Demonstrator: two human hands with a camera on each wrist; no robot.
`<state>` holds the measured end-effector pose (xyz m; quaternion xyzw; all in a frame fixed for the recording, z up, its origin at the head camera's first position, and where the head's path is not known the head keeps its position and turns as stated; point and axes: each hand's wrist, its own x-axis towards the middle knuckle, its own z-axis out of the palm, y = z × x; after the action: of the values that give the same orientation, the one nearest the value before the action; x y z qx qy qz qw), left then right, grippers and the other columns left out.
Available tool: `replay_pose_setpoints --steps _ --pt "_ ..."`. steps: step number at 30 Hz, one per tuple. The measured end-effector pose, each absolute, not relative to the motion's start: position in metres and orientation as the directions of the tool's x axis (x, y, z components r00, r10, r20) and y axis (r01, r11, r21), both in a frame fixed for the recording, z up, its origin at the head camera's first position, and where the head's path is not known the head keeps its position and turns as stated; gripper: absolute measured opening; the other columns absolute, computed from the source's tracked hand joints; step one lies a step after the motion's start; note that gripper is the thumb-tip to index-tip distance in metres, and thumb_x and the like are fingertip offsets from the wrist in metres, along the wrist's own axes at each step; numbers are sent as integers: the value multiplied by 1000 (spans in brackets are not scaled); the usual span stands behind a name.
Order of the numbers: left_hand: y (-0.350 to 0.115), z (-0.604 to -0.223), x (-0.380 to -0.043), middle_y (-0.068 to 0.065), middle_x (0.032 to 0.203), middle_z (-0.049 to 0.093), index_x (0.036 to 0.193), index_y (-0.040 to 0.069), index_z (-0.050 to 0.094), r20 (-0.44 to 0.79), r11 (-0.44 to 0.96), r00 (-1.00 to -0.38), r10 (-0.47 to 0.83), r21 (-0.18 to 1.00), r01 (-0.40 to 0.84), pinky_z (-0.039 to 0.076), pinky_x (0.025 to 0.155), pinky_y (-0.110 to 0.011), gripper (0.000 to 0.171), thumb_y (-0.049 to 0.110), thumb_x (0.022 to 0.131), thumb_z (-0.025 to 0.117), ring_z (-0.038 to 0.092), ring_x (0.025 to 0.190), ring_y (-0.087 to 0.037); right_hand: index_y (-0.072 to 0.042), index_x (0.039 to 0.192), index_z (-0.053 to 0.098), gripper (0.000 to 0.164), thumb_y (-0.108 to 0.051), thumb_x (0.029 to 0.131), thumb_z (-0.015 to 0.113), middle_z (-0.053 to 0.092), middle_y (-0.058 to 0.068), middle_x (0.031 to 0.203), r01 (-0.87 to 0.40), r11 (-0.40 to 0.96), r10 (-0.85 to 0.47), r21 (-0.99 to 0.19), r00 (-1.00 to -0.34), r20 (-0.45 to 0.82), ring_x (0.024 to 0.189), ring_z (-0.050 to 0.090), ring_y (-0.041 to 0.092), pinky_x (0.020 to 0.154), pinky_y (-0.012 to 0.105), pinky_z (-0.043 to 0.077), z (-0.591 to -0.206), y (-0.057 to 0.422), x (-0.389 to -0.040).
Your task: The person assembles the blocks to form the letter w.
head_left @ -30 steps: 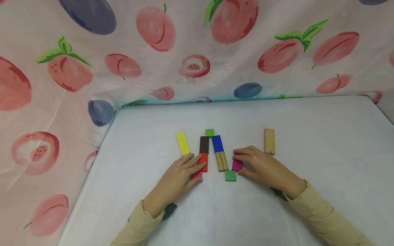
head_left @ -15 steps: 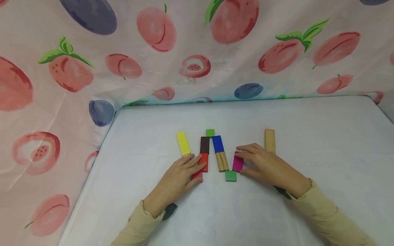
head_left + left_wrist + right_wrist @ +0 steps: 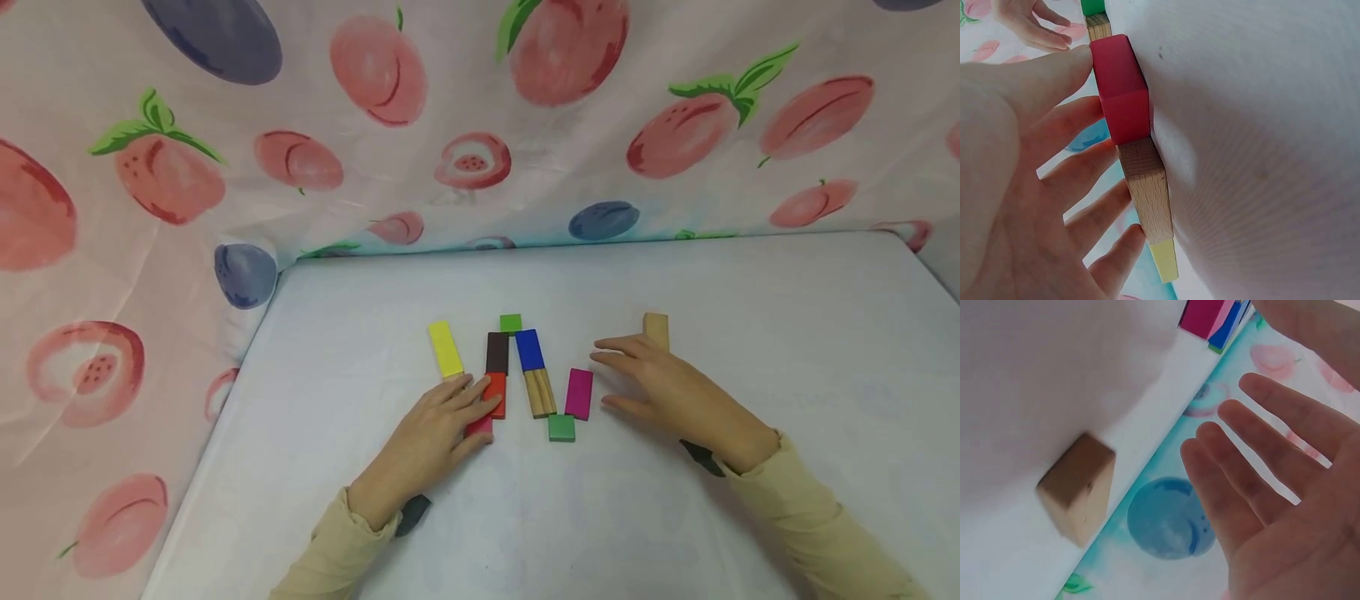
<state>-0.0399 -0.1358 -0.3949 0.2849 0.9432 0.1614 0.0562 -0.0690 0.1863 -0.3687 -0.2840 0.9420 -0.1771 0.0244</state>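
My left hand (image 3: 423, 433) rests over the left part of a row of wooden blocks. In the left wrist view its extended fingers and thumb lie along a pinkish-red block (image 3: 1125, 87) and a plain wood block (image 3: 1150, 194), with a yellow block (image 3: 1165, 259) beyond. A red block (image 3: 496, 406) shows partly under its fingertips. My right hand (image 3: 675, 396) hovers with spread fingers and holds nothing, just right of a magenta block (image 3: 578, 393). That block's lower end meets a green block (image 3: 561, 427). Behind the right hand stands a lone wood block (image 3: 657, 327), partly hidden.
Between the hands, a dark brown block (image 3: 497, 352), a blue block (image 3: 529, 350), a striped wood block (image 3: 538, 393) and a light green block (image 3: 511, 322) continue the zigzag. A white-covered table (image 3: 360, 308) meets a fruit-printed cloth (image 3: 525, 142) at its back edge.
My right hand has let go of the magenta block and drawn away to the right, now overlapping the lone wood block. The left hand and the other blocks stay in place.
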Motion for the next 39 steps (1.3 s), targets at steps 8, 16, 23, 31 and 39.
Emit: replay_pose_setpoints --steps 8,16,23,31,39 --pt "-134 -394 -40 -2 154 44 140 20 58 -20 787 -831 556 335 518 30 120 -43 50 40 95 65 34 146 -26 1 130 62 56 -15 81 83 56 17 137 -509 786 -514 -350 -853 88 127 49 37 100 53 50 -368 203 -74" --pt "-135 -394 -40 -1 155 43 140 20 58 -21 781 -828 560 346 519 30 120 -44 50 40 95 65 34 147 -26 4 129 61 57 -10 78 84 53 21 137 -504 773 -497 -384 -858 126 129 44 41 102 58 45 -370 219 -81" --pt "-135 -394 -40 -1 154 44 140 21 59 -15 782 -828 560 339 523 30 120 -43 49 40 95 65 35 146 -26 5 135 56 63 -14 81 82 47 25 144 -444 806 -470 -391 -882 33 131 41 42 101 60 46 -365 229 -87" --pt "-136 -394 -40 -2 154 45 140 20 59 -17 785 -831 556 340 518 31 119 -44 49 40 95 66 35 146 -26 9 137 53 65 -9 81 81 46 28 144 -447 794 -485 -412 -874 13 132 41 45 105 62 41 -368 239 -93" --pt "-136 -393 -40 -1 154 44 139 21 59 -16 781 -828 560 344 521 31 119 -44 48 41 96 64 35 146 -26 9 139 50 64 -10 84 78 43 28 148 -412 795 -473 -445 -881 -28 135 38 45 107 63 37 -370 247 -95"
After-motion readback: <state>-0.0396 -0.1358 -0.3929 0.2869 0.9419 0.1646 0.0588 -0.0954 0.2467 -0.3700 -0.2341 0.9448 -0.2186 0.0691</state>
